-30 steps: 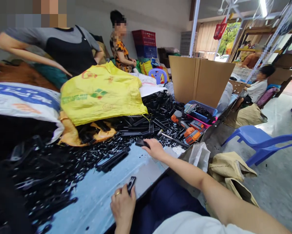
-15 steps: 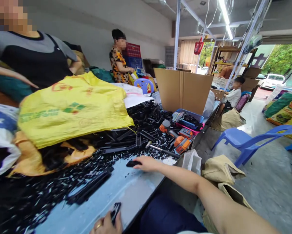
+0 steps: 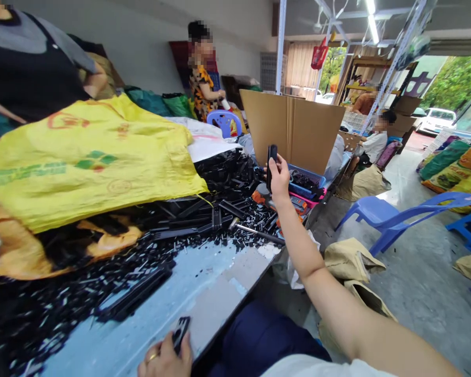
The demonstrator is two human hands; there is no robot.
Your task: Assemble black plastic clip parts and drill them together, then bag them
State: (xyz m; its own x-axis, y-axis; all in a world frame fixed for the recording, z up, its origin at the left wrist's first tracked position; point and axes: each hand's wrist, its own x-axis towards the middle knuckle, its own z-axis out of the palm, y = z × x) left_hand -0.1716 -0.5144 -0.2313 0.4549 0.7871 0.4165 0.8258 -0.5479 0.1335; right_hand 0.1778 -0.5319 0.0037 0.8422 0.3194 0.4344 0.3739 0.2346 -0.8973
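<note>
My right hand (image 3: 279, 178) is raised above the table, fingers wrapped round a small black plastic part (image 3: 271, 157) held upright in front of the cardboard box (image 3: 294, 131). My left hand (image 3: 165, 360) rests at the near table edge, a ring on one finger, pinching another small black plastic piece (image 3: 179, 333). A heap of black plastic parts (image 3: 204, 214) and long black strips covers the light blue table (image 3: 149, 314) between the hands and the yellow sack (image 3: 89, 157).
An orange power tool (image 3: 264, 199) and a blue tray (image 3: 308, 180) lie beside the box. A person in a black apron (image 3: 31, 63) stands at the far left; other people are further back. Blue plastic chairs (image 3: 396, 214) and tan bags (image 3: 349, 262) stand on the floor right.
My right hand lifted the black part off the table and raised it toward the cardboard box. The camera turned slightly right; my left hand stayed at the table edge with its piece.
</note>
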